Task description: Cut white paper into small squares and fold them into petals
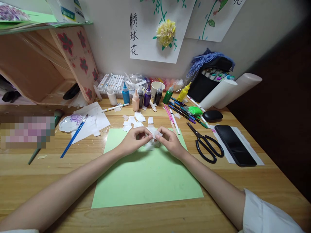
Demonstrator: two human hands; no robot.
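Above the upper part of a green sheet of paper (145, 174), my two hands meet fingertip to fingertip. A small piece of thin white paper (158, 133) is pinched between the thumb and forefinger of my right hand (170, 141). The thumb and forefinger of my left hand (136, 139) close on its left side. More white paper scraps (149, 147) lie on the green sheet under my fingers, partly hidden. Just beyond the sheet, several cut white paper squares (138, 117) are scattered on the wooden table (73, 197).
Black-handled scissors (206, 144) and a phone (234, 145) lie to the right. Paint bottles (147, 97) stand along the back, near markers (182, 110). At left are a paint palette (69, 123) and a blue brush (74, 136). Flower pictures (159, 32) hang on the wall.
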